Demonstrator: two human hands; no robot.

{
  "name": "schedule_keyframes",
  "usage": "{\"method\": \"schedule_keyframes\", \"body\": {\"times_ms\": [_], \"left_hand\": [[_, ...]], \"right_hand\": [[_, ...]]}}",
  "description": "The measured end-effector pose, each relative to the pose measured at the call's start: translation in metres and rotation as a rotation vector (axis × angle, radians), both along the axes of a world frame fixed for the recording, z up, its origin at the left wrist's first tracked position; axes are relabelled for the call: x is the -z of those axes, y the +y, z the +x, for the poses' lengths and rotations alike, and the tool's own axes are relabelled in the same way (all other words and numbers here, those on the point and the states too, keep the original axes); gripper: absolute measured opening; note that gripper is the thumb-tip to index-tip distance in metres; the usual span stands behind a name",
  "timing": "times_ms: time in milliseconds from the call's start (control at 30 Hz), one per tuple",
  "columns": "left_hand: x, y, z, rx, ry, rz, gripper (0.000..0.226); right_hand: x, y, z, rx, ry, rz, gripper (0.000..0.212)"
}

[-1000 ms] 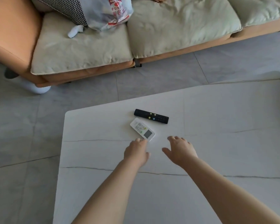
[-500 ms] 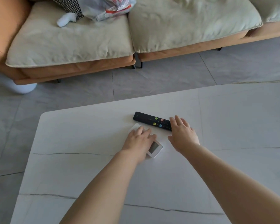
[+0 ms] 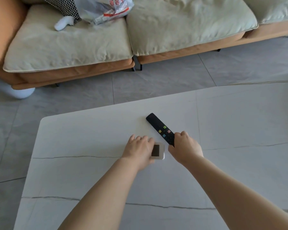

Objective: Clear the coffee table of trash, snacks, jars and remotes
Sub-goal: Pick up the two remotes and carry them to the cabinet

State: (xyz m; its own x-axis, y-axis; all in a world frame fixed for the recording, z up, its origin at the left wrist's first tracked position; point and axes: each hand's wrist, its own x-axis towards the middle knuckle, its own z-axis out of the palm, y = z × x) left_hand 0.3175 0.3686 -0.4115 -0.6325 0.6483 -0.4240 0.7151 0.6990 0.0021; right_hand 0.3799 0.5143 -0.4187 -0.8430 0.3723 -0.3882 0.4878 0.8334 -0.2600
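On the white marble coffee table (image 3: 83,171) lie two remotes. My right hand (image 3: 184,149) grips the near end of the black remote (image 3: 158,126), whose coloured buttons face up and whose far end points away to the left. My left hand (image 3: 139,151) lies over the white remote (image 3: 158,151) with its fingers curled round it. Only the white remote's near end with the dark screen shows past my hand. The two hands are close together near the table's middle.
An orange sofa (image 3: 93,68) with pale green cushions stands beyond the table across a strip of grey tiled floor (image 3: 156,83). On its seat lie a plastic bag (image 3: 106,9), a checked cushion (image 3: 65,7) and a white cloth (image 3: 63,23).
My right hand has closed round the black remote and swung it from lying crosswise to pointing away. My left hand has curled round the white remote, which has shifted slightly.
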Motion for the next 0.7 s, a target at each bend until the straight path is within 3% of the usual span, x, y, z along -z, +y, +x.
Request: {"method": "schedule_keyframes", "body": {"times_ms": [200,400,700], "left_hand": [[-0.044,0.001,0.035,-0.177,-0.108,0.099,0.049],[-0.099,0.012,0.084,-0.136,-0.194,0.095,0.085],[-0.199,0.049,0.17,-0.174,-0.287,0.238,0.049]], "right_hand": [[-0.05,0.016,0.046,0.129,-0.063,-0.145,0.017],[-0.108,0.027,0.105,0.287,-0.119,-0.278,0.016],[-0.213,0.034,0.226,0.646,-0.03,-0.476,0.026]]}}
